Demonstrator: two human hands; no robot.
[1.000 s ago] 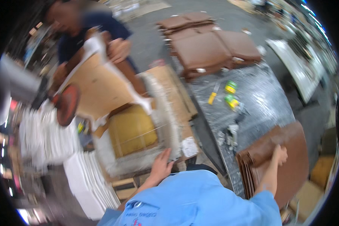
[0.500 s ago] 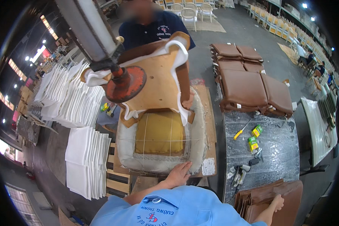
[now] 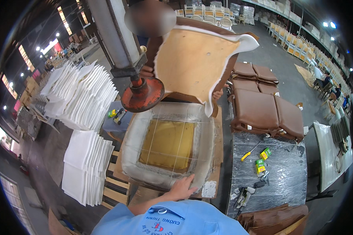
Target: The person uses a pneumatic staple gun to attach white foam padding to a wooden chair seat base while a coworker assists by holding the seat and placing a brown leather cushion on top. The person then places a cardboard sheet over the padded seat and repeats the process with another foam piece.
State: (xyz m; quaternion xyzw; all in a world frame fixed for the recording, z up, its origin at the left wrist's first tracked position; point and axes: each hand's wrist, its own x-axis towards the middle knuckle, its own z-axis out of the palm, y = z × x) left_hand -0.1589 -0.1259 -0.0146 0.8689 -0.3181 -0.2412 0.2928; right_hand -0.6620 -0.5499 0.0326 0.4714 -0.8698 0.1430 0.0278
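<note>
Left hand (image 3: 183, 188) flat on the near rim of the pale foam-lined square mould with yellow centre (image 3: 166, 147), grip open, clamped on nothing; right hand out of view. Risk: round orange press plate (image 3: 142, 94) hanging just above, could pinch fingers; tilted plywood seat board with white foam edge (image 3: 198, 58), held by a co-worker, could slip. Small green-and-yellow boxes (image 3: 262, 160) on the marbled grey counter (image 3: 286, 176), beside brown cushions (image 3: 262, 111).

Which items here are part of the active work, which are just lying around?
In use: left hand on grey square mould frame with yellow pad; tan wooden seat board with white foam edge; round orange press plate.
Idle: stacked brown leather cushions; white foam sheets; yellow-handled screwdriver.
</note>
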